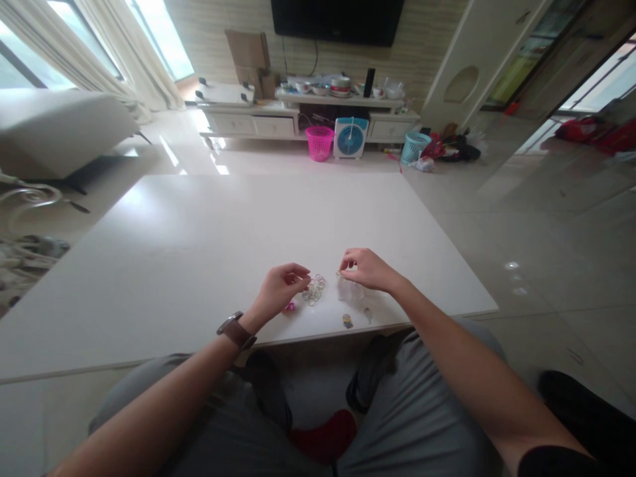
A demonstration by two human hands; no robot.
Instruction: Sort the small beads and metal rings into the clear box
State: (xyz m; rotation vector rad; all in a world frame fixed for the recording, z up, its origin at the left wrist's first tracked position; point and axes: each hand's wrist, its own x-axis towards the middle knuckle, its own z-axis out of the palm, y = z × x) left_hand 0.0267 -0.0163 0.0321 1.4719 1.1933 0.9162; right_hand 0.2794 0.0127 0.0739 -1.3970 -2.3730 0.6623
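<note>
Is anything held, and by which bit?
The right hand seems to pinch a small band by its edge. I can't tell whether the left hand holds anything.

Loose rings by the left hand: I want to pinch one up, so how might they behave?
The rings look thin, so each is probably light. They lie bunched, so neighbours may drag along. The shiny table might let them slide.

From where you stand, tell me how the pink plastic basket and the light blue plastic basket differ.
The pink plastic basket stands close beside the square blue-and-white fan; the light blue plastic basket stands farther from it, near red bags. The pink one is vivid, the blue one pale. Both have openwork sides.
</note>
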